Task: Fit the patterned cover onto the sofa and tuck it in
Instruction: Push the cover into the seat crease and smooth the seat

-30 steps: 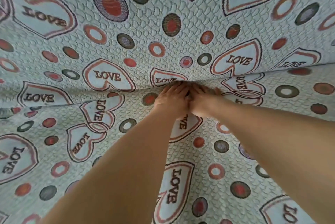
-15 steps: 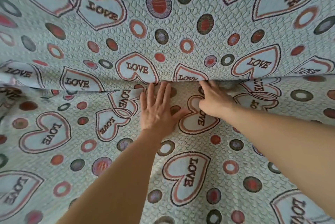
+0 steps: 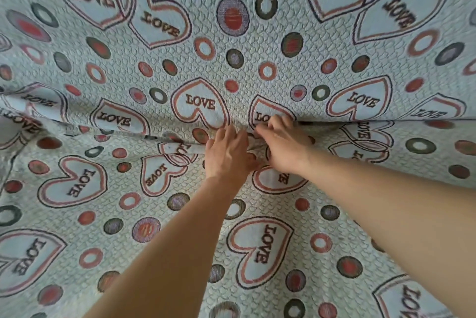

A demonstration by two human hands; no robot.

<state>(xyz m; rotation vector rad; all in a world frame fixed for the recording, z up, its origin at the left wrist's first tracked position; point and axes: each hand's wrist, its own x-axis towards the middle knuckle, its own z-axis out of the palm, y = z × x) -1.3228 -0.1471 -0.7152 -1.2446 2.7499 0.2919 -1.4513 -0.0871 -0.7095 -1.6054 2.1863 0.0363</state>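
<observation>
The patterned cover (image 3: 257,245), pale blue with "LOVE" hearts and coloured rings, lies over the whole sofa and fills the view. A crease (image 3: 373,119) runs across where the seat meets the backrest. My left hand (image 3: 228,155) lies on the seat part, its straight fingers pushing the fabric into the crease, tips hidden in the fold. Right beside it, my right hand (image 3: 283,146) has its fingers bent and gripping a bunch of cover at the crease. The two hands almost touch.
To the left of my hands the cover forms a loose raised fold (image 3: 177,147) along the crease. The backrest part (image 3: 257,42) rises smooth above. No bare sofa surface shows.
My left hand slid forward from lying flat on the seat until its fingertips entered the crease. My right hand curled tighter onto the fabric beside it. The fold on the left bunched up.
</observation>
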